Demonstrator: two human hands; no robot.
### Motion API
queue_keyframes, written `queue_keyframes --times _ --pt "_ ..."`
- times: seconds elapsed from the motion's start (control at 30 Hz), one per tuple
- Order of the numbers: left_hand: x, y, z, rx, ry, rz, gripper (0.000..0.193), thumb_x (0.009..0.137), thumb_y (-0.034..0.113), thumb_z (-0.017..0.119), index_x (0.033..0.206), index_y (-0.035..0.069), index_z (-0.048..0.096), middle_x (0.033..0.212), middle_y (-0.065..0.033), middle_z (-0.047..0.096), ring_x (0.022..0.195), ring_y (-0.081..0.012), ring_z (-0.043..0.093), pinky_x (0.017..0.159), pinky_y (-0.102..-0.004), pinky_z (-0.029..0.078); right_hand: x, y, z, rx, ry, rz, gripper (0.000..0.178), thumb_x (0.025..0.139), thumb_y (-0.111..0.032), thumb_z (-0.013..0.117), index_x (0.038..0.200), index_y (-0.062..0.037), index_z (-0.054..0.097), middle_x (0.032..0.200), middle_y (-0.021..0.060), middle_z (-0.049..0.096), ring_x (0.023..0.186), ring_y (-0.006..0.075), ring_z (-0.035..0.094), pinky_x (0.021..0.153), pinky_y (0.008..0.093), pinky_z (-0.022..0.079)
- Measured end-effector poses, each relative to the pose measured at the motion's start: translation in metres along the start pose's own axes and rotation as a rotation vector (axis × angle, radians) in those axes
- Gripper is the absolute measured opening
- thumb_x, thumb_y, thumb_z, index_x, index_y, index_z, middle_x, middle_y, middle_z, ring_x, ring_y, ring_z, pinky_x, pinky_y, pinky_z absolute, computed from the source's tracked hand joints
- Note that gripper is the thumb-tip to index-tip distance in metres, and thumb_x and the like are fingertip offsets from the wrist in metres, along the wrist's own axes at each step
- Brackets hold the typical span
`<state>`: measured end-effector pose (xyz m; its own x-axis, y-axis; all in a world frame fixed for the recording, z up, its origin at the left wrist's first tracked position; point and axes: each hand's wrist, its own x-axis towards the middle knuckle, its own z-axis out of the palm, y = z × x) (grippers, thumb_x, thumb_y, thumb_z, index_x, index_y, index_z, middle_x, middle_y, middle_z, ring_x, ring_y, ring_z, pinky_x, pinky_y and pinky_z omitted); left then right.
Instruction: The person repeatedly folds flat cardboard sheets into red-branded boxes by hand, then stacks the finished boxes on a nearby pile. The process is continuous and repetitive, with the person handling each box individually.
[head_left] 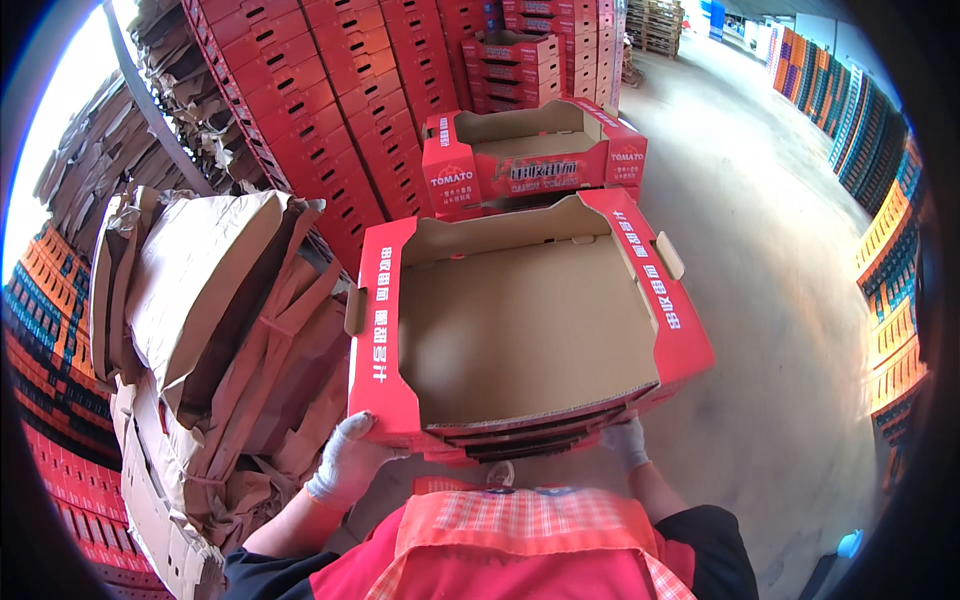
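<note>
A stack of red open-topped cardboard trays (530,330) with brown insides is in front of my body, the top one bare within. My left hand (350,462), in a pale glove, grips the near left corner of the stack, thumb up against the red side. At the near right, my right hand (627,440), gloved too, is under the stack's edge; its fingers are partly hidden behind the cardboard. Just beyond stands another stack of red trays (540,165), close to the far edge of the one I hold.
Tall stacks of red trays (330,110) rise at the back left. Bundles of flattened brown cardboard (210,290) lean beside my left arm. Grey concrete floor (770,300) runs along the right, with orange and dark stacks (890,290) at the far side. Wooden pallets (655,28) stand far back.
</note>
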<state>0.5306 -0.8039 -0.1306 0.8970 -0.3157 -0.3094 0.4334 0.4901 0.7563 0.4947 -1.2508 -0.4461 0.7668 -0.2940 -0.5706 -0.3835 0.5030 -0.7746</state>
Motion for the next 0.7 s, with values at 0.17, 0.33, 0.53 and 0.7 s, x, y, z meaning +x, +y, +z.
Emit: queue_keyframes --times 0.17,0.33,0.53,0.7 --pt "-0.011 -0.007 0.009 0.028 0.010 0.057 0.050 0.087 0.039 0.066 0.128 0.011 0.055 0.122 -0.0078 0.062 0.113 -0.0282 0.059 0.091 -0.0492 0.048 -0.010 0.009 -0.007 0.137 -0.096 0.003 0.019 0.100 -0.031 0.041 0.095 -0.0168 0.053 0.079 0.0103 0.058 0.060 0.0236 0.055 0.050 0.0393 0.046" --pt "-0.015 -0.011 0.010 0.027 0.064 0.059 0.054 0.086 0.039 0.064 0.130 0.010 0.051 0.121 -0.0090 0.062 0.111 -0.0289 0.060 0.091 -0.0508 0.048 -0.026 0.000 0.002 -0.114 0.002 -0.103 0.014 0.097 -0.027 0.050 0.104 -0.0153 0.054 0.082 0.0069 0.060 0.061 0.0201 0.057 0.054 0.0356 0.047" --pt "0.003 -0.009 0.001 -0.015 -0.028 0.089 0.055 0.090 0.038 0.061 0.134 0.008 0.048 0.125 -0.0120 0.061 0.115 -0.0318 0.059 0.093 -0.0539 0.049 0.014 -0.010 0.013 -0.773 -0.187 -0.535 0.025 0.094 -0.028 0.050 0.114 -0.0217 0.063 0.101 0.0030 0.069 0.083 0.0206 0.064 0.080 0.0395 0.047" --pt "0.061 0.003 -0.003 0.000 0.026 0.003 0.057 0.089 0.045 0.057 0.134 0.011 0.050 0.122 -0.0114 0.064 0.109 -0.0345 0.063 0.084 -0.0577 0.051 0.081 -0.038 0.032 -0.293 -0.099 -0.182 0.022 0.093 -0.026 0.049 0.110 -0.0221 0.062 0.093 0.0027 0.066 0.077 0.0202 0.062 0.072 0.0388 0.045"
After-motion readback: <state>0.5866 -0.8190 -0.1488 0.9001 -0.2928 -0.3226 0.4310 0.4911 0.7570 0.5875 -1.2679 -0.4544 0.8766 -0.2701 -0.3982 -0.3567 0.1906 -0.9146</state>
